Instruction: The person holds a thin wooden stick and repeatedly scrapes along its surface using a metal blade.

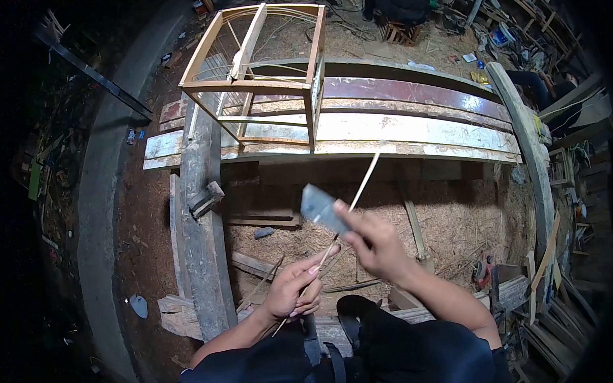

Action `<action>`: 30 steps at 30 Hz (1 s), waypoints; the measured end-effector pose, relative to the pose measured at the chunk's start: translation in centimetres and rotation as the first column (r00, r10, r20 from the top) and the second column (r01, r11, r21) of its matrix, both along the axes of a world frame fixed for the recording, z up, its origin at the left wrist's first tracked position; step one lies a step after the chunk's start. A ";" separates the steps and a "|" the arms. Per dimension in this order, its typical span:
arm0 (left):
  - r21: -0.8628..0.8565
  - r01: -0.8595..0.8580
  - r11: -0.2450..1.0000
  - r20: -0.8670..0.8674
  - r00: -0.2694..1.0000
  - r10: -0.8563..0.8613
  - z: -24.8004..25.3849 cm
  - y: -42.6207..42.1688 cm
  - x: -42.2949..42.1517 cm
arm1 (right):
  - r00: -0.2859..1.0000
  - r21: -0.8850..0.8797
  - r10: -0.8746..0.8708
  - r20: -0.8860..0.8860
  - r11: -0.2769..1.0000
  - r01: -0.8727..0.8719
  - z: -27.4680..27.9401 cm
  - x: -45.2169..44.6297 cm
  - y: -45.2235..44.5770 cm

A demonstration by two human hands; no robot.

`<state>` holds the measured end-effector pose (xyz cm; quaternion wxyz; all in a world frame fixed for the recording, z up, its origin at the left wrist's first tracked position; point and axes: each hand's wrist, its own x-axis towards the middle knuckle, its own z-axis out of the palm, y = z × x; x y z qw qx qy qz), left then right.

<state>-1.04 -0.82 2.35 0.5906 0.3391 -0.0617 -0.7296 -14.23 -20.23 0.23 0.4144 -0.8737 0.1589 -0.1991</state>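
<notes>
My left hand [295, 290] is closed round a thin, pale wooden stick [367, 179], which slants up and to the right past my fingers. In my right hand [378, 245] is a flat grey blade-like piece [322, 208], gripped between thumb and fingers. Motion blurs this piece, and I cannot tell exactly what kind it is. It lies close beside the stick, just above my left fingertips; whether the two touch is unclear. Beyond my hands, an open wooden frame [310, 114] stands on the planks of a workbench [412, 130].
A thick beam [199, 263] runs along the left, with a hammer-like tool [206, 200] on it. Wood shavings [449, 227] cover the ground. Another post [520, 126] and scrap wood [561, 338] are at right. One person [401, 4] sits at the back, another [552, 85] at right.
</notes>
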 end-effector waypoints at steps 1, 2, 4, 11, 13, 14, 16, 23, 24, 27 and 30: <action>0.083 0.002 0.997 0.036 0.999 -0.005 -0.5 0.4 -0.3 | 0.996 0.028 0.074 0.044 0.997 -0.076 0.6 -0.1 1.5; 0.123 0.001 0.992 0.054 0.999 -0.008 -0.6 0.3 -0.4 | 0.984 0.112 0.158 -0.080 0.983 -0.148 1.6 -0.6 2.5; 0.139 -0.034 0.990 0.144 0.989 0.014 -0.6 -0.1 -0.5 | 0.991 0.073 0.119 -0.059 0.991 -0.115 1.0 -0.3 2.0; 0.164 -0.063 0.984 0.238 0.971 0.022 -0.3 -0.1 -0.7 | 0.996 -0.011 0.062 -0.059 0.998 -0.063 1.0 -0.7 2.4; 0.210 -0.077 0.975 0.228 0.973 0.028 -0.8 0.1 -0.7 | 0.980 0.032 0.185 -0.076 0.983 -0.183 2.1 -0.7 3.3; 0.210 -0.070 0.975 0.232 0.973 0.020 -0.7 0.0 -0.7 | 0.977 0.011 0.192 -0.099 0.981 -0.191 2.2 -0.6 3.0; 0.186 -0.068 0.980 0.197 0.980 0.031 -0.6 -0.2 -0.3 | 0.969 -0.018 0.191 -0.157 0.980 -0.196 2.0 -0.3 2.4; 0.161 -0.122 0.979 0.236 0.968 0.082 -1.7 0.2 -0.6 | 0.962 -0.031 0.179 -0.205 0.981 -0.189 1.7 -0.2 2.4; 0.162 -0.126 0.979 0.237 0.968 0.085 -1.1 -0.1 -0.6 | 0.962 -0.031 0.183 -0.205 0.981 -0.193 1.5 -0.2 2.2; 0.186 -0.181 0.966 0.337 0.935 0.110 0.1 -0.9 -0.8 | 0.973 -0.053 0.112 -0.204 0.991 -0.125 1.2 -0.2 1.6; 0.106 -0.188 0.976 0.305 0.941 0.148 -0.6 -0.7 -0.8 | 0.973 -0.098 0.095 -0.208 0.988 -0.118 1.4 -0.1 1.2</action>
